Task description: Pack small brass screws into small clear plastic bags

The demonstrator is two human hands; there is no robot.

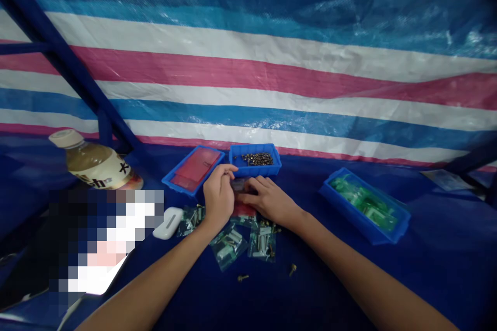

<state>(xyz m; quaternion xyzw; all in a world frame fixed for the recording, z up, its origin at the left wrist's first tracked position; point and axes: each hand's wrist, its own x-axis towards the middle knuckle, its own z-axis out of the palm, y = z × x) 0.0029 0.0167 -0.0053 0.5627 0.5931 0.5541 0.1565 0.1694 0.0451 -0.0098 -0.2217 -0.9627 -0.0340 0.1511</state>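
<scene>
Both hands meet in the middle of the blue table, around a small clear and red plastic bag (pixel 244 209). My left hand (pixel 220 194) is at the bag's left side with its fingers curled. From the right, my right hand (pixel 266 197) pinches the bag between thumb and fingers. Below the hands lie small clear bags of pale plugs and screws (pixel 229 245), (pixel 262 240). Another such bag (pixel 191 220) lies left of my left wrist. Two loose screws (pixel 243 278), (pixel 292 269) rest nearer the front.
Behind the hands stand a blue tray of screws (pixel 255 169) and a blue tray with red bags (pixel 196 165). A blue tray of green bags (pixel 363 207) is at right. At left are a white case (pixel 168 223), a bottle (pixel 93 165) and a blurred-out object (pixel 112 243).
</scene>
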